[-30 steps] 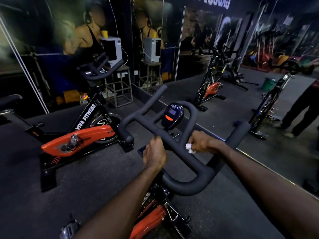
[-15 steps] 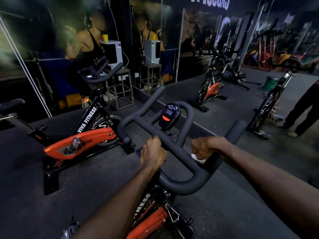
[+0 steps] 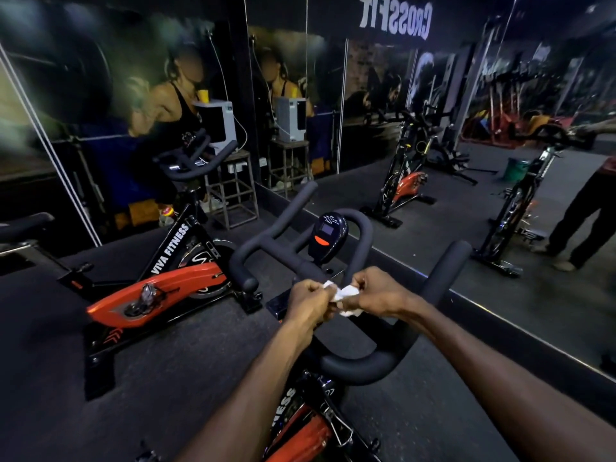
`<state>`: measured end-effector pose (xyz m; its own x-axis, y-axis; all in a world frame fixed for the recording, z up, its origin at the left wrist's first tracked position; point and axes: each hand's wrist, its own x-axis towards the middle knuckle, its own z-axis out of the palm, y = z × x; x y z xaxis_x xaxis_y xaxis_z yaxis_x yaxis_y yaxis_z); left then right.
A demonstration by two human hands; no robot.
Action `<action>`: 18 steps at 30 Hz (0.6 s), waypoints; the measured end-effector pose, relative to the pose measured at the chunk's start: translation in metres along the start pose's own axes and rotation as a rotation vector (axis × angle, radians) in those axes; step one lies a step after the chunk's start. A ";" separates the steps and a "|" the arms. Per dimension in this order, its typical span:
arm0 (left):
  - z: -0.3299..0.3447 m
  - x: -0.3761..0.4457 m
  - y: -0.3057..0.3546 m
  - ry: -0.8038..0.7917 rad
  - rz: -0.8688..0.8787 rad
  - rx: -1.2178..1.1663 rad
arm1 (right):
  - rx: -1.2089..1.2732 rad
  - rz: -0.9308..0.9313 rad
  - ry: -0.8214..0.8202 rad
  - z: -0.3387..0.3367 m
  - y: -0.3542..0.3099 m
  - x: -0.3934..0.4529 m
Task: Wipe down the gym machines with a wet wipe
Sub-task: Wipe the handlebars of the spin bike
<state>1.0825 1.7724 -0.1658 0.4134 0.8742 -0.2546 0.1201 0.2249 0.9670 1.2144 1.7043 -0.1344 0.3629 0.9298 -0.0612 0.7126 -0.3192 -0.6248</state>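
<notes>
Orange-and-black spin bike [image 3: 156,295] off to the left. Left hand [image 3: 308,303] with fingers curled, pinching one end of crumpled white wet wipe [image 3: 345,295] — right hand [image 3: 376,295] gripping the other end. Wipe held between both, just above black padded handlebar [image 3: 363,365] — oval console [image 3: 328,236] beyond.

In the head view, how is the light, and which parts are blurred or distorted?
Head view: dim gym light; the white wipe between left hand and right hand stands out brightest; mural at far left smeared; wide-angle lens bends the edges; handlebar sharp.
</notes>
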 end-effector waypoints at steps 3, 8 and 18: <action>-0.008 0.009 -0.001 0.183 -0.017 0.000 | 0.158 -0.021 -0.018 0.005 0.004 0.000; -0.003 0.005 0.005 0.036 -0.187 -0.254 | 0.026 -0.078 0.158 0.017 -0.004 -0.011; 0.008 0.010 -0.005 0.181 -0.219 -0.386 | 0.042 -0.143 0.144 0.006 0.001 -0.012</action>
<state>1.0935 1.7764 -0.1735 0.2478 0.8417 -0.4798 -0.1714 0.5255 0.8334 1.2072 1.6937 -0.1392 0.3436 0.9285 0.1405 0.7384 -0.1747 -0.6513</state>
